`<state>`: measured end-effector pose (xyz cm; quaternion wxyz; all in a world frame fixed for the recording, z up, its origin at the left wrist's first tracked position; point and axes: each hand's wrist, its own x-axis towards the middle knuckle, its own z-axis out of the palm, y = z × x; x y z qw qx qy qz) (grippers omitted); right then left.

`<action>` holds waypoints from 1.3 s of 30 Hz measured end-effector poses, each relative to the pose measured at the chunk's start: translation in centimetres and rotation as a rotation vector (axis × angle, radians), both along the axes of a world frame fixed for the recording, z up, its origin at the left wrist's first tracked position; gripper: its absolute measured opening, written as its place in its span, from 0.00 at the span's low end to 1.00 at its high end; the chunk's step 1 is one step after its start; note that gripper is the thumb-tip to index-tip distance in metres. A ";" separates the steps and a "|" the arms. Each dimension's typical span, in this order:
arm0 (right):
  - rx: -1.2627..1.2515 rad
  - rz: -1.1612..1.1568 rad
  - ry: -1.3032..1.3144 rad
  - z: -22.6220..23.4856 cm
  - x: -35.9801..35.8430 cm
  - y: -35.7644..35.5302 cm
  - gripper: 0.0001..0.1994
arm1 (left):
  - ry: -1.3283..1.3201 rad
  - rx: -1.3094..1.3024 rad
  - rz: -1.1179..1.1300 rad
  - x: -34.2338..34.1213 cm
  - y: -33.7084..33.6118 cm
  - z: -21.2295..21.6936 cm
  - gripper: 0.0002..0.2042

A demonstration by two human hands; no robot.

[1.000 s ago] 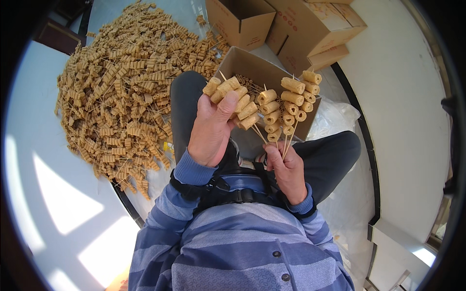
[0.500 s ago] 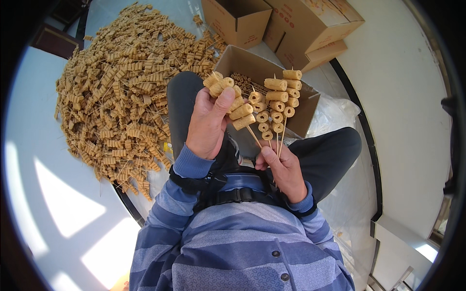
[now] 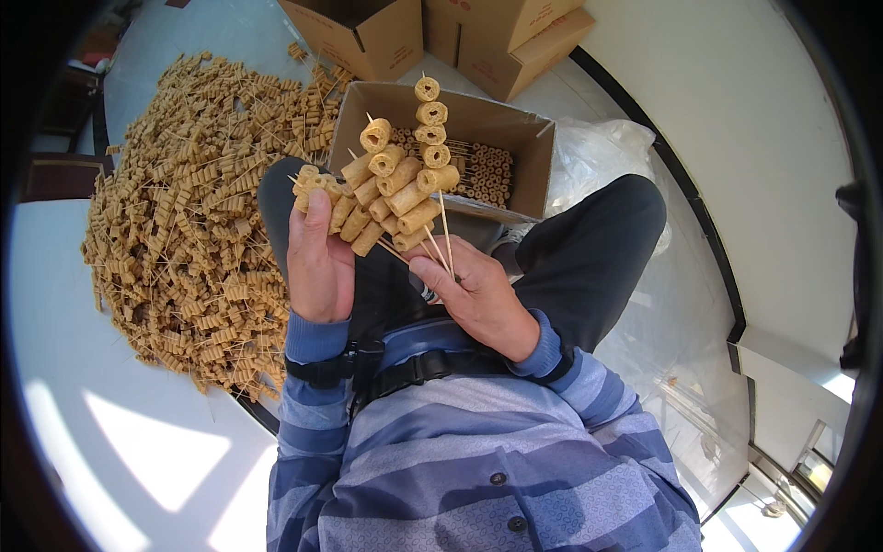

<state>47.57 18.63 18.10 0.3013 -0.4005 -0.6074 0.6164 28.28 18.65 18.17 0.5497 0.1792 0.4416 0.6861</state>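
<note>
Several skewers of hollow tan rolls [image 3: 397, 179] are fanned out in front of me, above the near rim of an open cardboard box. My right hand [image 3: 483, 299] is closed around their bare wooden sticks, with the thumb lying over them. At the bundle's left side, my left hand [image 3: 320, 262] presses its thumb against the rolls on the skewers there; its other fingers are mostly hidden behind. One skewer stands nearly upright at the right of the fan, while the others lean left. Inside the cardboard box [image 3: 535, 170] lie more skewers, packed in rows.
A large heap of loose skewers [image 3: 193, 230] spreads across the floor to my left. Two more cardboard boxes, an open one [image 3: 386, 46] and a taller one [image 3: 487, 55], stand at the back. Clear plastic sheeting [image 3: 602, 156] lies right of the packed box, beyond my bent knee.
The skewers in my right hand have come together with those at my left hand, forming one overlapping bundle. The view has shifted, showing more of the packed box's inside.
</note>
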 end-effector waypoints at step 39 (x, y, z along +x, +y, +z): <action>-0.708 0.240 0.362 0.4 1.1 2.1 0.20 | -0.460 0.081 -0.155 2.9 1.2 0.5 0.29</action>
